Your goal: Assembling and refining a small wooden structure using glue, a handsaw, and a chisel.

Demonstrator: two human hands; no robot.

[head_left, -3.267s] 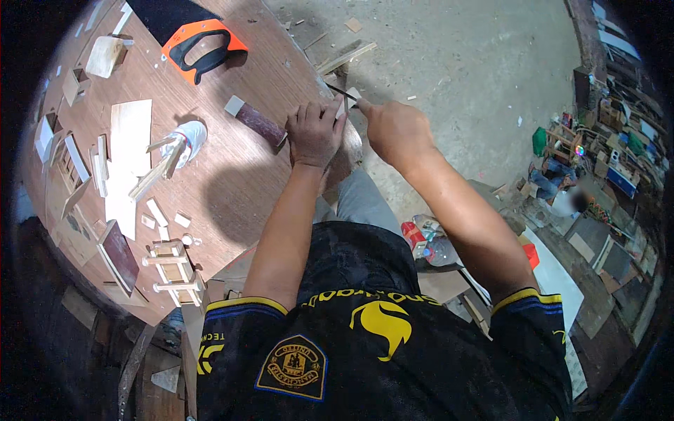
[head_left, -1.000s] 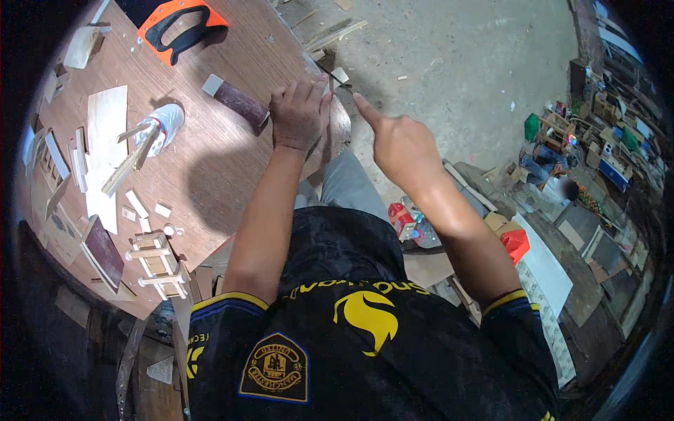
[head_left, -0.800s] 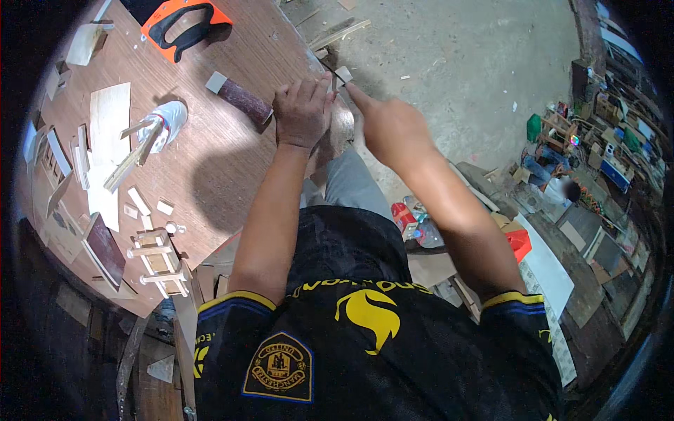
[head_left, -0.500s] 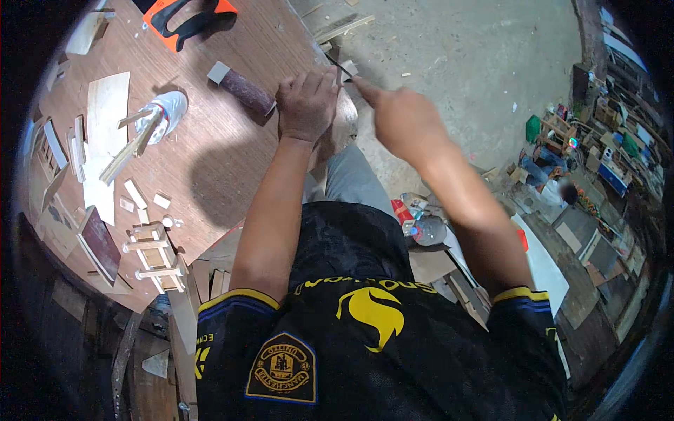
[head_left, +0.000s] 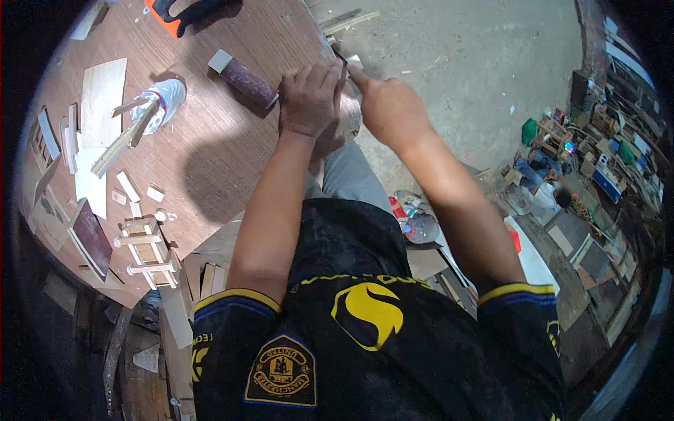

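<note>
Thin wooden piece (head_left: 345,64) between both hands

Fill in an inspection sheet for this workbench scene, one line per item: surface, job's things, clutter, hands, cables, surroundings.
Surface: brown wooden table, worn.
Job's things: small wood piece at the table edge, pinched between both hands.
Clutter: dark sanding block, white bottle with wood sticks, small ladder-like wooden frame, pale offcuts, orange-handled tool.
Hands: left hand closed over the piece; right hand pressing it with fingertips.
Cables: nothing seen.
Surroundings: concrete floor, crowded shelves at right.
</note>
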